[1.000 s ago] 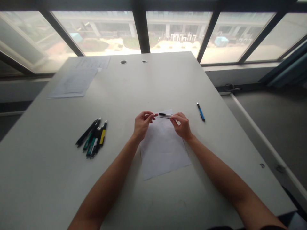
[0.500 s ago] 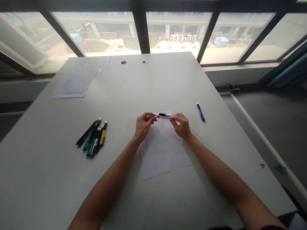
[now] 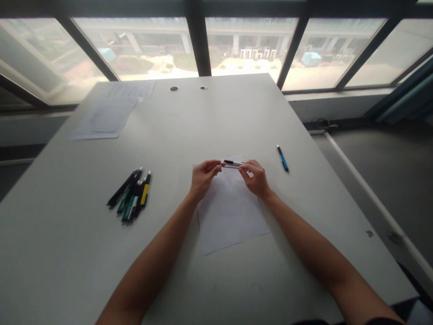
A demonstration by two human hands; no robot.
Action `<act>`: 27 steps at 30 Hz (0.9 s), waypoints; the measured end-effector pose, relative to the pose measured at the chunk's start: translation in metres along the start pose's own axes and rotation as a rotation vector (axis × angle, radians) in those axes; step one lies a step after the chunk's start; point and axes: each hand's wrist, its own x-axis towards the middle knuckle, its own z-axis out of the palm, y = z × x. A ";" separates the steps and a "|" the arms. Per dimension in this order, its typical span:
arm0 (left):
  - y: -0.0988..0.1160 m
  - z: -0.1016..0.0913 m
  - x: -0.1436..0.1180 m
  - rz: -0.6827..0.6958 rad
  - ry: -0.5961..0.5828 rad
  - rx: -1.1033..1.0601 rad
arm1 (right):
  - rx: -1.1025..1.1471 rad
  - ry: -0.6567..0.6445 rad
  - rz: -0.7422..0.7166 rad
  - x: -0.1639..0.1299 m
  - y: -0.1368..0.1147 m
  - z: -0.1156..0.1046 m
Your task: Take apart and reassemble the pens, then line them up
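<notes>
Both hands meet over a white sheet of paper (image 3: 232, 216). A thin dark pen refill (image 3: 230, 167) stretches level between them. My left hand (image 3: 203, 178) pinches one end of it between thumb and fingers. At the other end, the fingertips of my right hand (image 3: 256, 179) are closed on it. Just behind the refill is a black and white pen barrel (image 3: 233, 162), its right end partly hidden by my right fingers. Whether those fingers touch the barrel, I cannot tell.
Several pens in black, green and yellow (image 3: 130, 196) are heaped to the left. A blue and black pen (image 3: 283, 159) lies to the right. Printed papers (image 3: 101, 117) rest at the table's far left. Windows (image 3: 250, 49) stand behind the table.
The hands and the refill between them have barely shifted. Pens and papers stay where they were.
</notes>
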 end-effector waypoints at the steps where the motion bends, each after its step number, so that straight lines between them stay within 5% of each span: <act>1: 0.000 0.000 0.000 0.001 -0.001 0.000 | -0.001 0.002 -0.001 0.000 0.000 0.000; 16: 0.000 0.000 0.000 -0.034 0.006 0.005 | 0.042 -0.012 -0.037 0.000 -0.003 0.000; 27: -0.001 -0.005 0.000 -0.241 -0.072 -0.347 | 0.068 -0.048 -0.085 -0.002 -0.006 0.001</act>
